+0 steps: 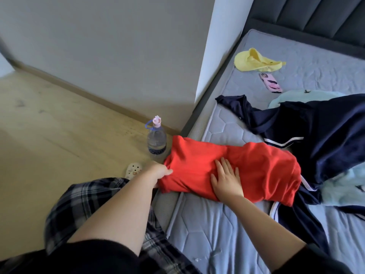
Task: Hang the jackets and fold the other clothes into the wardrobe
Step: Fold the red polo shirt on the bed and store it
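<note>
My right hand [226,179] lies flat on the soft, light red shirt [233,171] mid-frame; my left hand [161,172] seems to pinch its limp left edge.

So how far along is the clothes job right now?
Nothing looks put away. In hand: the red garment, partly folded on the mattress, left hand gripping its end, right hand pressing flat. Left: navy jacket, light blue piece, yellow item.

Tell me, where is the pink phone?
The pink phone lies on the mattress, upper right in the head view, just below the yellow cloth and above the dark blue garment.
</note>
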Demonstrator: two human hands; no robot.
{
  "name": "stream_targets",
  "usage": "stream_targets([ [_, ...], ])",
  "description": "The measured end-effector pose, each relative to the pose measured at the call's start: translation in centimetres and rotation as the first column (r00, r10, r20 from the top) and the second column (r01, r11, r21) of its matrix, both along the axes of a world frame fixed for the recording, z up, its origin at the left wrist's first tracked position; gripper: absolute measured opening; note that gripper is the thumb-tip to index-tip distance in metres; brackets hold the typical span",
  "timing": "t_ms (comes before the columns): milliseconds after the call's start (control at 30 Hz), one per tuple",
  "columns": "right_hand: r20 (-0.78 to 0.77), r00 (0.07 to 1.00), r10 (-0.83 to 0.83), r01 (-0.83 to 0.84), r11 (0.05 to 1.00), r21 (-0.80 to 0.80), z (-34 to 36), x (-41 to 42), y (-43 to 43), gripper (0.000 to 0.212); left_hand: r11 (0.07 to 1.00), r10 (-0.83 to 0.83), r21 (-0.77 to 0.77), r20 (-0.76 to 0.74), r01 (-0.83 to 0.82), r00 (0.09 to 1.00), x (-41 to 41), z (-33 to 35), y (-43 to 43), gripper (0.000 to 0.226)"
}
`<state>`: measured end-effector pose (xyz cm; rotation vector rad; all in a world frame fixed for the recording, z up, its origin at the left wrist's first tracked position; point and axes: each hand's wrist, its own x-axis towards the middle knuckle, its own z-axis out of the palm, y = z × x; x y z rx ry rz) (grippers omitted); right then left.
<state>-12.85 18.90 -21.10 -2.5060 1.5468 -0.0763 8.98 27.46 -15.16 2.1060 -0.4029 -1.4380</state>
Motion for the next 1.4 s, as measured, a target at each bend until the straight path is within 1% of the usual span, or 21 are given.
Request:
stream_targets([
  [67,0.052,0.999,0.011,-0.012,1.0,0.014,0.5,-0.4,0.0,0.057,0.989,-0.127,0.117,0.35,0.091,0.928,-0.1,0.4,0.0,0.045],
  [133,0.082,0.996,0.031,-0.033,0.999,0.032,1.0,-0.8,0.0,0.056,0.968,-0.252,0.156,0.601,0.198,0.759,-1.0,0.7,0.0,0.043],
  [200,0.15,0.987,0.055,-0.064,0.996,0.056,1.6,-1.3,0.3,0.054,0.922,-0.293,0.107,0.821,0.372,0.49,-2.3,0.7,-0.4,0.055],
  [267,0.274,0.959,0.066,-0.082,0.996,0.047,2.6,-2.3,0.8,0.046,0.792,-0.222,0.037,0.947,0.609,0.232,-3.9,0.4,-1.2,0.066],
  [333,0.393,0.917,0.068,-0.033,0.995,-0.095,3.9,-3.8,1.3,0.034,0.641,-0.218,0.028,0.965,0.767,0.147,-5.5,0.1,-1.9,0.065],
  [433,0.544,0.837,-0.06,0.304,0.877,-0.371,4.8,-7.5,1.3,0.026,0.43,-0.425,0.169,0.905,0.887,0.034,-8.0,-1.5,-2.3,0.073],
  [467,0.62,0.767,-0.168,0.456,0.821,-0.342,5.1,-8.8,1.1,0.029,0.353,-0.493,0.229,0.869,0.907,-0.028,-8.7,-1.8,-2.3,0.078],
  [533,0.737,0.515,-0.437,0.711,0.698,-0.083,5.2,-11.2,0.9,0.036,0.232,-0.564,0.316,0.814,0.92,-0.137,-10.0,-2.3,-2.6,0.088],
  [600,0.682,0.326,-0.655,0.782,0.592,0.194,4.9,-12.7,0.9,0.034,0.182,-0.571,0.37,0.794,0.911,-0.208,-11.3,-2.4,-2.8,0.092],
  [667,0.615,0.318,-0.721,0.717,0.608,0.342,4.2,-13.7,0.6,0.019,0.202,-0.582,0.399,0.784,0.894,-0.218,-12.5,-2.6,-2.8,0.089],
  [767,0.624,0.407,-0.667,0.689,0.672,0.27,4.2,-15.4,-0.3,0.024,0.252,-0.599,0.431,0.773,0.866,-0.21,-12.9,-2.8,-2.7,0.085],
  [867,0.632,0.329,-0.702,0.793,0.568,0.219,4.9,-17.7,-1.5,0.016,0.261,-0.609,0.454,0.762,0.852,-0.219,-12.6,-3.1,-2.6,0.094],
  [967,0.57,0.286,-0.77,0.802,0.518,0.298,4.7,-17.9,-2.1,0.018,0.253,-0.623,0.463,0.749,0.849,-0.223,-12.4,-3.1,-2.5,0.097],
  [1000,0.536,0.319,-0.782,0.81,0.519,0.274,4.7,-17.3,-2.0,0.018,0.251,-0.619,0.467,0.75,0.848,-0.23,-12.4,-3.1,-2.4,0.097],
  [1067,0.562,0.441,-0.7,0.835,0.55,0.03,4.8,-15.8,-1.4,0.024,0.25,-0.605,0.467,0.759,0.848,-0.24,-12.1,-3.1,-2.5,0.095],
  [1133,0.639,0.677,-0.365,0.654,0.696,-0.296,5.1,-13.8,0.0,0.034,0.252,-0.595,0.463,0.767,0.85,-0.241,-11.8,-3.0,-2.5,0.091],
  [1167,0.56,0.813,-0.162,0.44,0.8,-0.408,4.9,-12.8,0.7,0.041,0.253,-0.59,0.463,0.769,0.849,-0.244,-11.7,-3.0,-2.6,0.088],
  [1200,0.391,0.92,0.014,0.17,0.886,-0.432,4.3,-12.0,1.5,0.049,0.257,-0.588,0.467,0.77,0.846,-0.246,-11.6,-3.0,-2.5,0.086],
  [1267,-0.028,0.979,0.202,-0.204,0.96,-0.192,3.0,-11.2,2.3,0.068,0.277,-0.591,0.468,0.771,0.839,-0.235,-11.4,-2.9,-2.3,0.081],
  [1333,-0.193,0.966,0.172,-0.175,0.985,0.003,2.4,-11.0,1.8,0.076,0.301,-0.597,0.464,0.773,0.833,-0.215,-10.9,-2.7,-2.3,0.07],
  [1400,-0.169,0.98,0.1,-0.111,0.992,-0.055,2.5,-11.0,0.6,0.068,0.33,-0.606,0.436,0.778,0.837,-0.167,-9.9,-2.4,-2.4,0.065],
])
